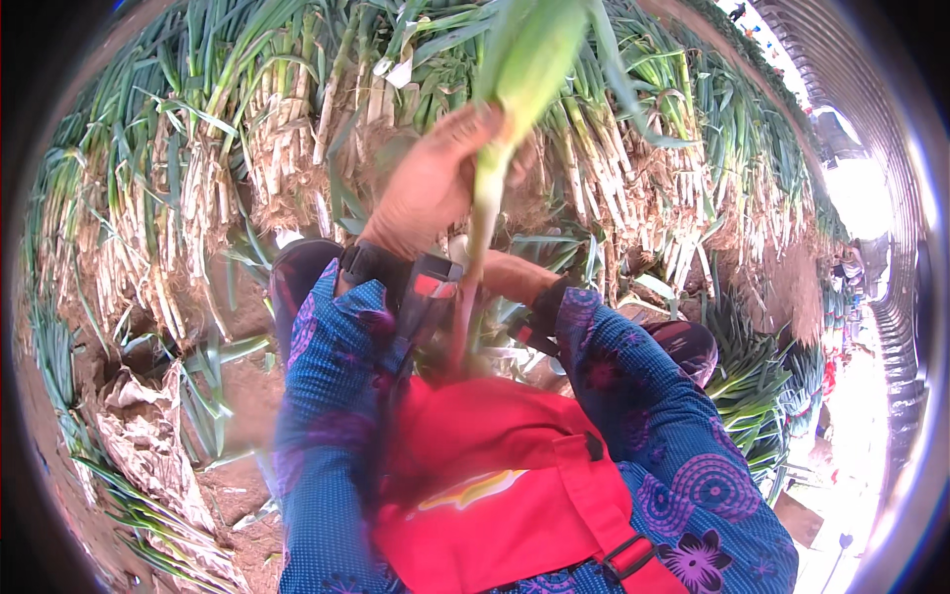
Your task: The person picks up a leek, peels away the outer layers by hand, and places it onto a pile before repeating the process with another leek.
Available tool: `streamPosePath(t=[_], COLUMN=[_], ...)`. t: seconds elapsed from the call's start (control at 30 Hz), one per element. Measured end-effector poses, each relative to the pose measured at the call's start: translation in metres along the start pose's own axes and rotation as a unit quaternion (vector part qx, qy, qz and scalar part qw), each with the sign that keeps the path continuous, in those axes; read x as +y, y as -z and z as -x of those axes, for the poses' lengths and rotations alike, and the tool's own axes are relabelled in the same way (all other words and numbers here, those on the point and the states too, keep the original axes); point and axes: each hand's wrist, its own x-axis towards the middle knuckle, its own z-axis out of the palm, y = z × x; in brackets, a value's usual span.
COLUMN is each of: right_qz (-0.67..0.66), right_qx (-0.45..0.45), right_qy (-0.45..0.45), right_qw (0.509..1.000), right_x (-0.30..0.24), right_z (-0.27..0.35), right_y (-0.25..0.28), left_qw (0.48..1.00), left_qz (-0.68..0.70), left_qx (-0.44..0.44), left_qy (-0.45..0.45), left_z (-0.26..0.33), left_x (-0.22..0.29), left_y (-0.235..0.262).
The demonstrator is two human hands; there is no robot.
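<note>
A long leek [487, 188] stands almost upright before me, green leaves at the top and a pale stalk running down towards my lap. My left hand [424, 193] is closed around it just below the leaves, thumb on the near side. Behind the stalk, lower down, comes my right hand [505, 275]; the stalk and my left hand hide most of its fingers, so its grip does not show. The leek's lower end is blurred beside the red apron [495, 475] over my lap.
Dense rows of leeks [287, 129] with rooty white stalks lie across the far side. A crumpled pale sack [148, 436] rests on the soil at left, near more leeks [168, 540]. Loose leaves litter the ground. Further leeks [742, 386] lie at right, by a bright ribbed wall [861, 59].
</note>
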Motion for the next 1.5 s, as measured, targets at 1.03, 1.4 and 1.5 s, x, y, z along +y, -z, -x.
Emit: streamPosePath(t=[1.03, 1.4, 1.5], right_qz=[0.241, 0.503, 0.498], right_qx=[0.329, 0.149, 0.201], right_qy=[0.114, -0.245, -0.190], right_qw=[0.906, 0.815, 0.822], right_x=[-0.080, 0.108, 0.123], right_z=[0.017, 0.102, 0.108], right_y=[-0.057, 0.018, 0.030], left_qw=[0.874, 0.826, 0.856], left_qz=[-0.101, -0.099, -0.106], left_qx=[0.367, 0.413, 0.357], left_qy=[-0.301, -0.372, -0.357], left_z=[0.005, 0.023, 0.026], left_x=[0.046, 0.088, 0.088], left_y=[0.052, 0.061, 0.058])
